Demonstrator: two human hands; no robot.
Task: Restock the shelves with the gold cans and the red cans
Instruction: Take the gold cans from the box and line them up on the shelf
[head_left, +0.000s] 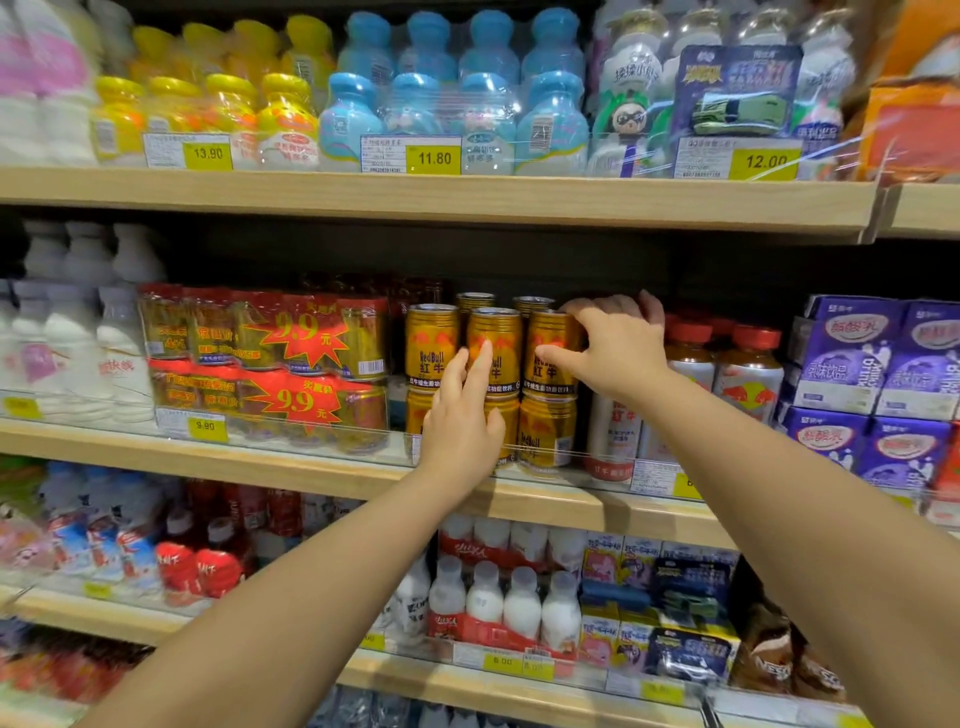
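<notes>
A person reaches with both bare arms into the middle shelf (311, 470) of a shop's drinks aisle, where gold cans (493, 353) stand stacked two high in a tight block. The left hand (462, 415) is open, fingers (480, 364) spread and pointing up, resting flat against the front of the middle can of the upper row and covering much of the can below it. The right hand (613, 348) is set around the right-hand can of the upper row (548, 353) — thumb across its front label, fingers curled over its top and far side, clamped on it. That can stands upright on a lower gold can (545, 434), touching its neighbour. More gold can tops show in the row behind.

To the left of the block sit shrink-wrapped multipacks (265, 364) with red starburst price stickers; to the right, white bottles with red caps (748, 374) and then purple cartons (878, 364). Yellow price tags (434, 158) line the shelf above, under packs of blue-topped bottles (452, 104) — the lower shelves carry small white bottles (519, 603) and other packs, partly blurred.
</notes>
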